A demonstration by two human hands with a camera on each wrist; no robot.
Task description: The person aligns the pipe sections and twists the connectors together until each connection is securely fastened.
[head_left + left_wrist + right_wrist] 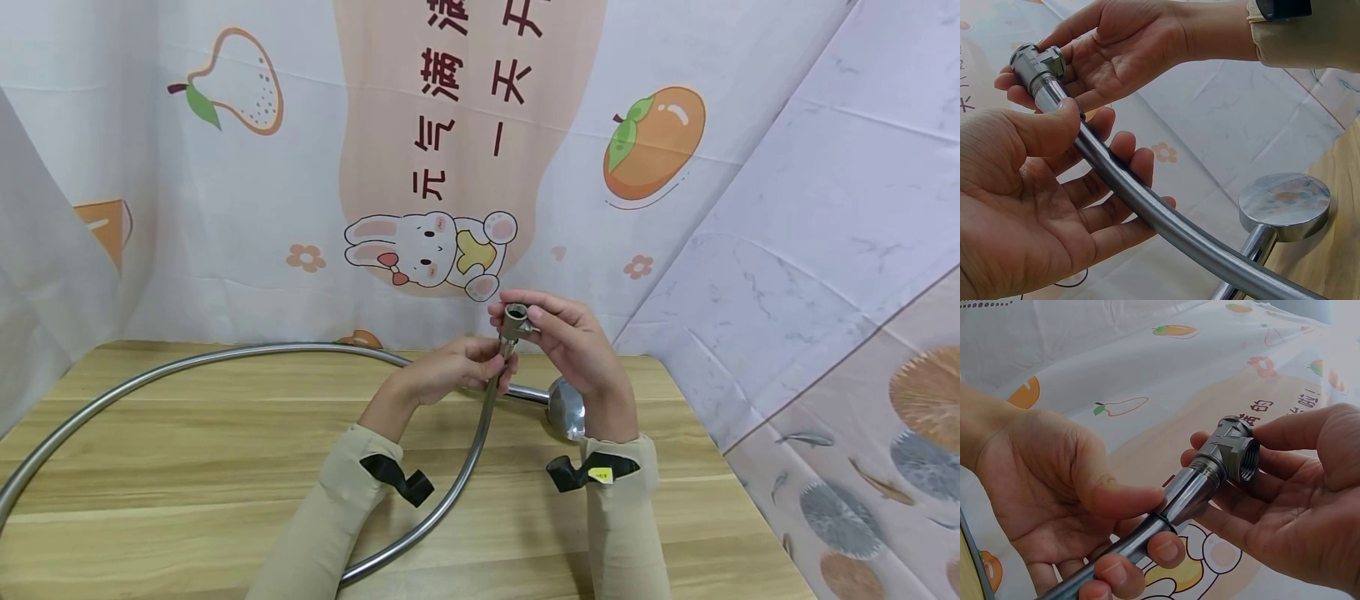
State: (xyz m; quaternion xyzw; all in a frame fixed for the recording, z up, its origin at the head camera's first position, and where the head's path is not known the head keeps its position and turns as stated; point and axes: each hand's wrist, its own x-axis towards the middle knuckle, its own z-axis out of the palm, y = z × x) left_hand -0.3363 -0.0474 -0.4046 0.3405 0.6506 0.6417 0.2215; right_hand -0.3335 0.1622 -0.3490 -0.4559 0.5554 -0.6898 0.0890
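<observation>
A metal tee fitting [1227,447] with threaded openings sits on the end nut [1188,494] of a chrome shower hose [1141,200]. Some thread shows between nut and fitting in the right wrist view. My left hand [442,372] grips the hose just below the nut, thumb on top and fingers curled beneath. My right hand [573,346] holds the tee fitting between thumb and fingers from the right side. Behind the hands, a round chrome shower head [566,408] lies on the wooden table, its handle pointing left.
The hose loops widely over the left side of the wooden table [225,450] and comes back under the left forearm. A printed cloth [285,183] hangs behind the table's far edge, and a marbled cloth [810,217] hangs at the right.
</observation>
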